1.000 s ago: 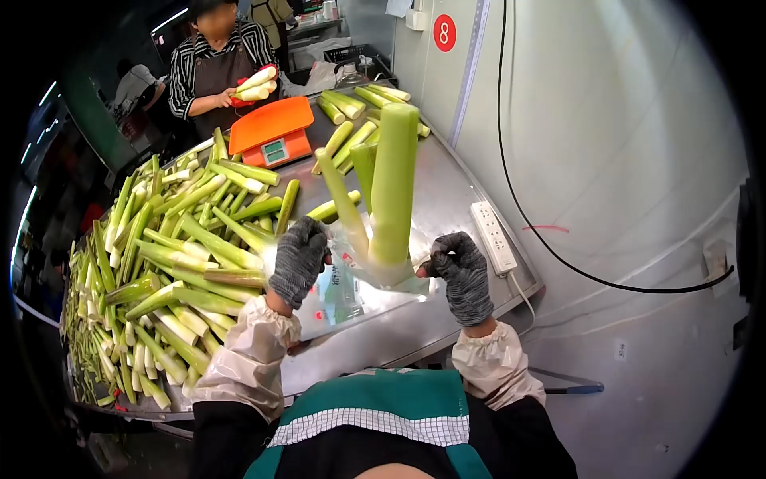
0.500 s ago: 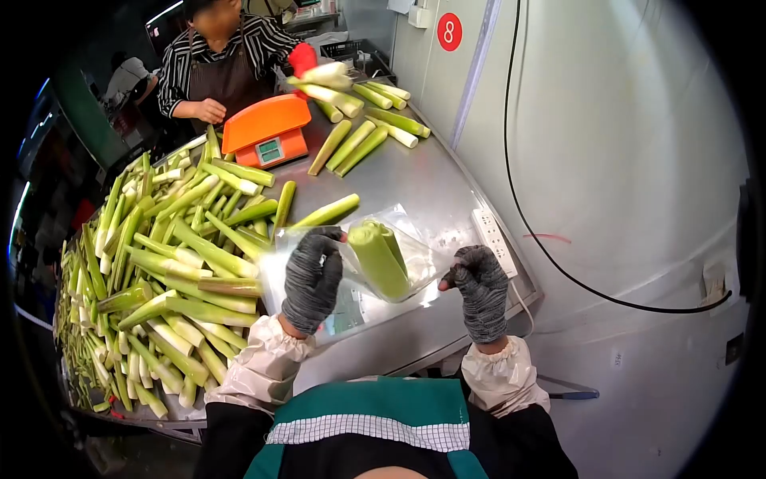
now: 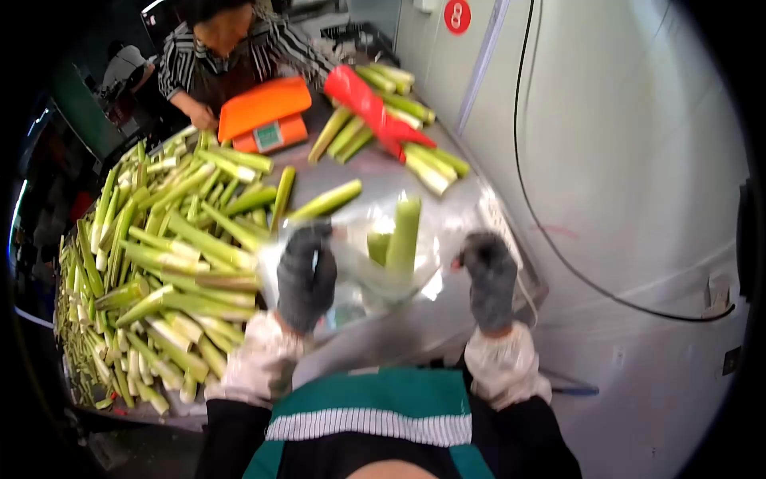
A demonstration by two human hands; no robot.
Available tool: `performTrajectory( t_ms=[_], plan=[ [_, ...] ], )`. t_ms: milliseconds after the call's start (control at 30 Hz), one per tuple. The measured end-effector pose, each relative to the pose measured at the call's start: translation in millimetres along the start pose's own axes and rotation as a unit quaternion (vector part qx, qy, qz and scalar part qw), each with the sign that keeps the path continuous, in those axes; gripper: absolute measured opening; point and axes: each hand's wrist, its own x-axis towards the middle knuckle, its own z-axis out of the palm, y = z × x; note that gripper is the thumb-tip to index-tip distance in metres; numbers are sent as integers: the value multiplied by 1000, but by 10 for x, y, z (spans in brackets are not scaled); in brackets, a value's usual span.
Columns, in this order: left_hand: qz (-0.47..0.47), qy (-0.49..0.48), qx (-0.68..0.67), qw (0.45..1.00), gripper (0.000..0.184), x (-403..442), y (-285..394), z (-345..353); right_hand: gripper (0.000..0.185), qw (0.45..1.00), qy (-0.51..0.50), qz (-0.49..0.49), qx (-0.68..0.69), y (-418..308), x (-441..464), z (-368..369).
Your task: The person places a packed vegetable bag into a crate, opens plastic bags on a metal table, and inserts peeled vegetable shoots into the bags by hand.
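Note:
My left hand (image 3: 306,275), in a grey knit glove, is closed on the left edge of a clear plastic bag (image 3: 363,299). At the bag's right edge, my right hand (image 3: 487,275), gloved alike, is closed on the plastic. Green stalks (image 3: 404,239) stand in the bag between my hands, their upper ends showing; the bag is blurred. Below my left hand, more clear film lies over the metal table. A single green stalk (image 3: 327,199) rests just beyond the bag.
A large pile of green-white stalks (image 3: 183,263) covers the table's left. An orange scale (image 3: 266,116) stands at the back beside a co-worker (image 3: 227,48), whose red-gloved hand (image 3: 371,112) reaches to stalks at the back right. A power strip (image 3: 499,223) lies along the right edge.
The bag and its stalks have tipped and shifted between my hands, which keep hold of it. The co-worker's red glove has moved from holding stalks near the scale to the stalks at right.

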Motion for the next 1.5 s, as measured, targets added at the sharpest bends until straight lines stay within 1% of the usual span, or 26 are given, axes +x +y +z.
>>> performTrajectory(
  t_ms=[33, 133, 167, 233, 300, 367, 433, 467, 567, 600, 633, 700, 733, 767, 800, 867, 967, 1067, 1100, 1167, 1200, 1233, 1300, 1367, 1433, 1500],
  plan=[
    [60, 30, -49, 997, 20, 12, -53, 18, 9, 997, -4, -49, -54, 14, -11, 4],
    [-44, 14, -73, 996, 17, -82, -126, 41, 9, 995, 8, 16, -96, 73, 45, -22],
    [-78, 0, -89, 993, 16, -116, -186, 71, 8, 998, 16, 29, -53, 119, 67, -44],
    [-38, 9, -44, 998, 16, -138, -241, 81, 8, 994, 12, 25, -101, 96, 73, -43],
    [-79, 16, -59, 995, 21, -197, -181, 81, 7, 996, 2, 21, -90, 85, 66, -62],
    [63, 2, -35, 997, 24, -120, -48, 1, 8, 994, 20, 10, -105, -51, 45, 1],
    [61, 7, -30, 998, 24, -86, -75, 34, 9, 989, 19, -90, -117, -87, -6, 42],
    [56, 9, -24, 998, 23, -106, -71, 39, 10, 997, -1, -9, -81, -45, 31, 23],
    [72, 13, -60, 996, 23, -102, 37, -57, 11, 981, -27, -139, -130, -260, -11, 108],
    [72, 69, -77, 992, 25, -203, -63, -2, 14, 991, 3, -95, -93, -278, -39, 122],
    [101, 19, 33, 994, 26, -10, 116, -102, 14, 975, -7, -96, -202, -364, 10, 181],
    [111, 28, -9, 993, 26, -23, 95, -62, 13, 985, -26, -64, -159, -391, -79, 157],
    [91, 76, -156, 981, 26, 6, 31, 14, 14, 967, -16, -183, -174, -342, -70, 178],
    [56, 109, -303, 945, 26, -29, 34, 56, 14, 967, -15, -185, -176, -298, 22, 187],
    [55, 32, -1, 998, 26, -64, -18, -82, 14, 978, -19, -128, -163, -251, 52, 221],
    [32, 36, -42, 998, 24, -115, -127, 24, 12, 996, -18, -27, -85, -214, -43, 190],
    [29, 44, -56, 997, 18, -253, -332, 85, 10, 991, -1, -27, -131, -98, -9, 110],
    [-42, 30, -97, 994, 15, -276, -350, 104, 11, 983, 4, -20, -180, -97, -39, 76],
    [-58, 35, -76, 995, 21, -290, -267, 114, 11, 983, 3, -20, -180, -91, -49, 76],
    [-69, 45, -184, 979, 35, -392, -280, 235, 10, 977, 29, -7, -211, -81, -92, 57],
    [-69, 19, -175, 982, 51, -439, -278, 250, 10, 977, 29, -5, -213, -82, -107, 56],
    [-60, -3, -127, 990, 53, -439, -243, 257, 11, 974, 23, -13, -226, -85, -119, 59],
    [-134, -106, -110, 979, 55, -503, -265, 268, 12, 971, 17, -19, -239, -102, -137, 75],
    [-97, -69, -69, 991, 45, -546, -354, 328, 20, 984, -9, -9, -175, -164, -145, 113],
    [-209, -115, -198, 951, 39, -537, -408, 332, 26, 988, -11, -35, -151, -212, -136, 194],
    [-173, -104, -190, 961, 34, -518, -444, 339, 33, 990, -13, -59, -128, -272, -157, 241]
  ],
)
